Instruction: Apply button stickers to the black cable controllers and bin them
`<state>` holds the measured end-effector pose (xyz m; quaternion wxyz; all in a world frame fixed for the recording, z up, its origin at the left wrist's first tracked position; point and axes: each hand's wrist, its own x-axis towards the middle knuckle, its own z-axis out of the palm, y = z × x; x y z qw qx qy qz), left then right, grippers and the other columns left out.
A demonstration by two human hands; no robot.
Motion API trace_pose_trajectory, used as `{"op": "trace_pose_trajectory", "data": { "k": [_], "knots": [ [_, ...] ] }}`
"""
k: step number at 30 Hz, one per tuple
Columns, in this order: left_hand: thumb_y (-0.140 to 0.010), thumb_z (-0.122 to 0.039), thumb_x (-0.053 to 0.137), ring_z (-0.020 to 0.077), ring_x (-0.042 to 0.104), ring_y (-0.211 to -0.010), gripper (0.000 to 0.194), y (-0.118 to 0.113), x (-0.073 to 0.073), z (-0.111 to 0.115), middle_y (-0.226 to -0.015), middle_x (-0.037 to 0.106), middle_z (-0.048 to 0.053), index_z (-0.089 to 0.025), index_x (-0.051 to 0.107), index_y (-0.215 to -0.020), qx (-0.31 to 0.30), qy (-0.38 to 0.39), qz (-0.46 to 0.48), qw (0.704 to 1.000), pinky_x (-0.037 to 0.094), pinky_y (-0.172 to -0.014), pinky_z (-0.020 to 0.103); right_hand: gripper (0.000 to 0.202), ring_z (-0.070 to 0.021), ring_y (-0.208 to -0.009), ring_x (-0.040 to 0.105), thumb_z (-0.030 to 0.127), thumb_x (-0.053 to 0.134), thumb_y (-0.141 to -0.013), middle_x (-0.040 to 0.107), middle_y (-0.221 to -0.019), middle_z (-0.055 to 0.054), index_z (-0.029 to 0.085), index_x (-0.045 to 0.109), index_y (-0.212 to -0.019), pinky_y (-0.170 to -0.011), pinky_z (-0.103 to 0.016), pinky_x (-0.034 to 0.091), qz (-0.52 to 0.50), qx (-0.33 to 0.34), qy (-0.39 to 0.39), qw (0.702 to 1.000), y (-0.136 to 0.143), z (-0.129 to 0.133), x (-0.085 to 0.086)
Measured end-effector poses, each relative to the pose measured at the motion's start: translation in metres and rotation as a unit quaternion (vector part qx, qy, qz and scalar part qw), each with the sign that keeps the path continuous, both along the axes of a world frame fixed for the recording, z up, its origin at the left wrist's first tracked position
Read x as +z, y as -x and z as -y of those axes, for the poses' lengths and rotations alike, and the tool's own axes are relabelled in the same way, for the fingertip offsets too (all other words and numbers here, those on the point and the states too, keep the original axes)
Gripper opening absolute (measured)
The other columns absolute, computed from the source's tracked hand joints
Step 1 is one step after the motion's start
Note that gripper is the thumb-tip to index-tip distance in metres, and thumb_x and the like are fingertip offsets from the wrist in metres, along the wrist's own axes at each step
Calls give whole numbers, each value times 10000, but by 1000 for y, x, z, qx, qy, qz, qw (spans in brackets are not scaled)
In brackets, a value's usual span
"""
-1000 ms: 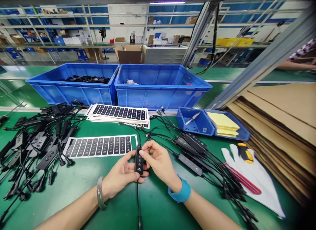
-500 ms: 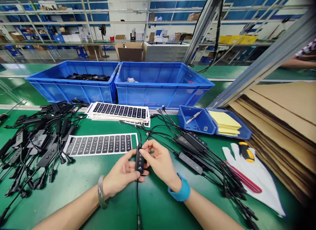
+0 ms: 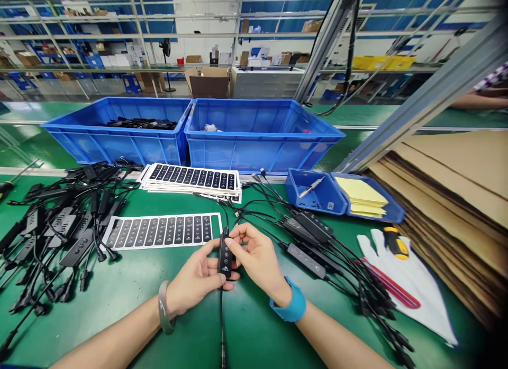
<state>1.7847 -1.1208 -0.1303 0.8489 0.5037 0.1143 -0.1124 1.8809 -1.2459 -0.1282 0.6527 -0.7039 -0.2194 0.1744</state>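
A black inline cable controller (image 3: 225, 258) with button symbols stands between my hands above the green bench, its cable running up and down from it. My left hand (image 3: 198, 274) is closed around its left side and lower end, fingers behind and thumb in front. With thumb and fingers, my right hand (image 3: 252, 255) grips the controller's upper right edge, the thumb at the top of its face. Just behind lies a sheet of black button labels (image 3: 162, 231). More label sheets (image 3: 192, 177) are stacked farther back.
Black controllers with cables (image 3: 75, 226) are heaped at left; several more (image 3: 305, 260) lie at right. Blue bins (image 3: 257, 152) stand behind. At right are a small blue tray (image 3: 315, 192), yellow paper (image 3: 361, 194), a white glove (image 3: 420, 300), a yellow-black tool (image 3: 396, 243) and cardboard (image 3: 456, 168).
My hands stay nearly in place on the controller. Its face has turned very slightly; nothing else has visibly moved.
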Motion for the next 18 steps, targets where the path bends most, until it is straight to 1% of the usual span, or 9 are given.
{"op": "trace_pose_trajectory", "data": {
  "k": [4,7,9,11,13,14,16,17,18],
  "knots": [
    [-676,-313,792,264,662,-938,807,0,0,1,-1009,668,142,-158,315,-1309,6,-9,5,1000,507,-808,380,166,-97,-524,503,321,651,-784,514,-681,24,184,567,-823,-391,-192,484,-8,-1,6,1000,0,0,-1],
    [-690,-304,779,242,661,-907,783,0,-1,2,-1004,665,137,-160,321,-1310,15,-20,17,1000,512,-772,356,169,-96,-528,497,327,646,-791,499,-664,33,188,559,-830,-403,-185,477,-4,-3,17,1000,-1,1,-5],
    [-697,-294,773,224,659,-876,770,0,-1,3,-1004,663,133,-164,331,-1313,22,-21,24,999,511,-737,332,178,-92,-533,488,329,639,-799,488,-667,41,195,551,-877,-423,-180,469,11,-12,24,1000,-2,2,-7],
    [-701,-286,772,217,659,-859,756,0,-1,3,-999,666,127,-166,347,-1314,26,-10,27,999,506,-715,313,233,-91,-577,486,326,641,-797,490,-732,33,204,540,-967,-476,-187,481,30,-29,35,999,-4,2,-8],
    [-703,-274,775,212,661,-848,735,0,-1,1,-971,672,111,-170,376,-1312,29,8,31,999,504,-709,303,385,-96,-637,495,327,666,-768,504,-871,2,214,510,-1102,-517,-205,497,25,-15,49,998,-4,3,-6],
    [-700,-259,780,202,661,-838,727,0,0,0,-963,674,100,-176,396,-1311,27,14,34,999,506,-717,302,515,-103,-673,510,326,702,-732,507,-963,-21,224,477,-1185,-532,-217,507,12,9,54,998,-3,2,-5],
    [-677,-207,799,175,653,-828,709,-1,0,-2,-972,675,83,-188,451,-1294,10,17,43,999,507,-747,293,829,-124,-741,547,305,783,-635,486,-1138,-66,261,353,-1342,-563,-242,530,-26,83,51,995,-1,2,-1],
    [-660,-180,810,163,647,-840,697,-1,0,-2,-989,675,79,-190,483,-1275,-3,14,48,999,503,-768,282,959,-136,-770,565,285,813,-594,481,-1177,-74,281,281,-1392,-591,-254,540,-44,118,42,991,1,1,1],
    [-643,-162,821,157,641,-862,677,-1,0,-3,-1006,674,77,-185,518,-1248,-16,9,53,998,495,-791,269,1032,-144,-787,576,267,829,-571,497,-1167,-68,292,235,-1415,-622,-264,544,-58,143,32,987,3,1,2]
  ]
}}
